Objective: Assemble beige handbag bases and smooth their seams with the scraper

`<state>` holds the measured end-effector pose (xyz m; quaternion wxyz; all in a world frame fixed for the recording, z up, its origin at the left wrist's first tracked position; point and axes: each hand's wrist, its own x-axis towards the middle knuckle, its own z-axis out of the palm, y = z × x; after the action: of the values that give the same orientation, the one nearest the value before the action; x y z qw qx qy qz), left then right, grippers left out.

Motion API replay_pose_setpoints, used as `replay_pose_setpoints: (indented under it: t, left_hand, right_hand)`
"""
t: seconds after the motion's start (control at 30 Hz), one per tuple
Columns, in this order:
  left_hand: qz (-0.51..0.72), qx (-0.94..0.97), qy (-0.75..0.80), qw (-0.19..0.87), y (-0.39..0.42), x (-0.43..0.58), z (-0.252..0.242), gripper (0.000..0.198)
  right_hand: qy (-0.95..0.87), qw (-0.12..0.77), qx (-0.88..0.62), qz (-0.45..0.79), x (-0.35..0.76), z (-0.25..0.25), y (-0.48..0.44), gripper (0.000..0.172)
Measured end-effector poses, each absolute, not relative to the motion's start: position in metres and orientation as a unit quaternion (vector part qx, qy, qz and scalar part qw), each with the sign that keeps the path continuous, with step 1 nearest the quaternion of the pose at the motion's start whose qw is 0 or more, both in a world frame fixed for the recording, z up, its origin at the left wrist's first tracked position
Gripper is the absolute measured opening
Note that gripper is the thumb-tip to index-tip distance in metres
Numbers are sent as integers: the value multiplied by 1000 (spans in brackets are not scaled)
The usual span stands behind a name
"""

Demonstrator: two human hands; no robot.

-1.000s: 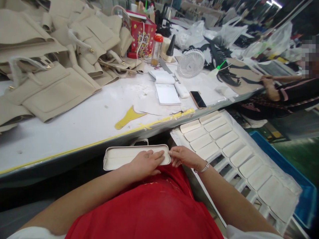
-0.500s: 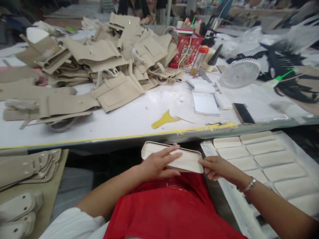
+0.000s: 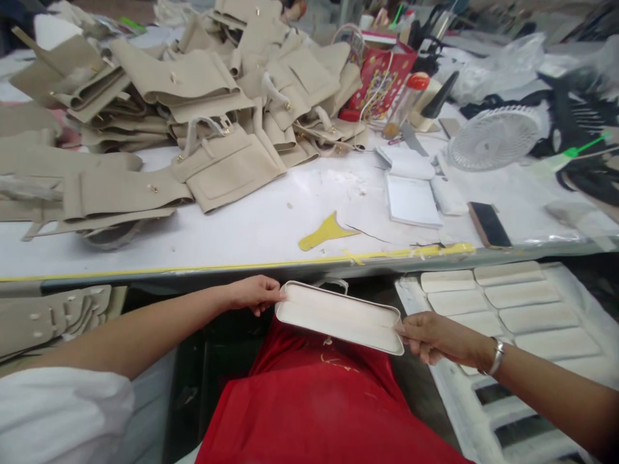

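Observation:
A beige handbag point(image 3: 341, 317) lies over my red-covered lap, its long, cream-coloured rectangular face with a raised rim turned up. A wrapped handle loop shows behind its far edge. At the left end, my left hand point(image 3: 256, 294) pinches the rim, fingers curled. My right hand point(image 3: 432, 335), with a silver bracelet at the wrist, grips the right end between thumb and fingers. Close by on the right, a white board point(image 3: 454, 393) carries rows of cream rectangular pieces point(image 3: 521, 295).
Beige bags point(image 3: 232, 171) are heaped on the white table point(image 3: 242, 235). A yellow scrap point(image 3: 326, 232), notepad point(image 3: 413, 200), phone point(image 3: 489, 224), white fan point(image 3: 498, 138) and red paper bag point(image 3: 382, 74) lie or stand there. Beige straps point(image 3: 53, 316) rest at lower left.
My left hand has moved off the bag's upper face to its left end and closed there. My right hand keeps its grip. The cream face now shows in full.

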<state>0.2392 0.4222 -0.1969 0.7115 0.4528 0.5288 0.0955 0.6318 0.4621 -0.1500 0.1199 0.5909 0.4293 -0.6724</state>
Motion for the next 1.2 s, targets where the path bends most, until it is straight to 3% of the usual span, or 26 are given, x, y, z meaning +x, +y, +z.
replay_pose_setpoints:
  t: [0.2,0.47,0.6,0.73,0.8,0.93,1.2]
  left_hand:
    - [42,460,547,698,429,245,-190,46]
    - [-5,463,541,702,438,247,-189,46]
    - [-37,624,561,542,451,250,-176,43]
    - [72,788,510,339,466,296,-157,41]
    - [109,824,437,342,473,330,-154,43]
    - [88,839,341,416,481,378,-158,34]
    - [82,844,345,402,480,381,-168,26]
  right_hand:
    - [437,163,610,-641,631,-158,470,50]
    - [422,89,617,-658,634,-158,463,45]
    - [507,62,607,-608,642,-162,462,41]
    - [677,-118,584,-431,642,-164,464,39]
    - [739,-173,531,-378,635,-162,464,41]
    - [837,-159,423,-308,623,-160,462,27]
    - [899,-151,365,-190,631,-177,461,24]
